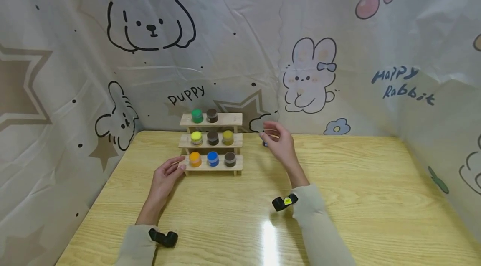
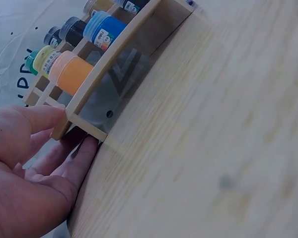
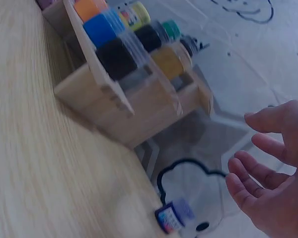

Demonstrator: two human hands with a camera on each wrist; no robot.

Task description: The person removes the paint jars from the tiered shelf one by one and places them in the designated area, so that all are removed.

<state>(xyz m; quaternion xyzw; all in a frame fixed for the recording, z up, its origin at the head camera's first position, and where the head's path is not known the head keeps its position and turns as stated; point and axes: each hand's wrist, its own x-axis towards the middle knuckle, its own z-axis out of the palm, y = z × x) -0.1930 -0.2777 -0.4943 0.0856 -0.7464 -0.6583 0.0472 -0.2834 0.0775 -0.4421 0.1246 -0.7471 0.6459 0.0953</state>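
A three-step wooden display rack point(image 1: 232, 120) stands on the table, carrying several small paint jars. On its lowest step are an orange jar point(image 1: 195, 159), a blue jar point(image 1: 212, 158) and a dark jar point(image 1: 230, 159). My left hand point(image 1: 164, 180) grips the rack's lower left end, thumb at the board and fingers beneath it, as the left wrist view shows. Right of the rack, my right hand point(image 1: 279, 145) hangs in the air with loosely bent fingers, holding nothing. A small dark purple paint jar point(image 3: 171, 218) sits close by it, mostly hidden behind the hand in the head view.
Yellow point(image 1: 196, 138), dark point(image 1: 213, 138) and olive point(image 1: 227, 138) jars fill the middle step; green point(image 1: 197, 116) and dark brown point(image 1: 212, 115) ones stand on top. A printed curtain point(image 1: 240, 49) borders the wooden table point(image 1: 357, 174) behind and at both sides.
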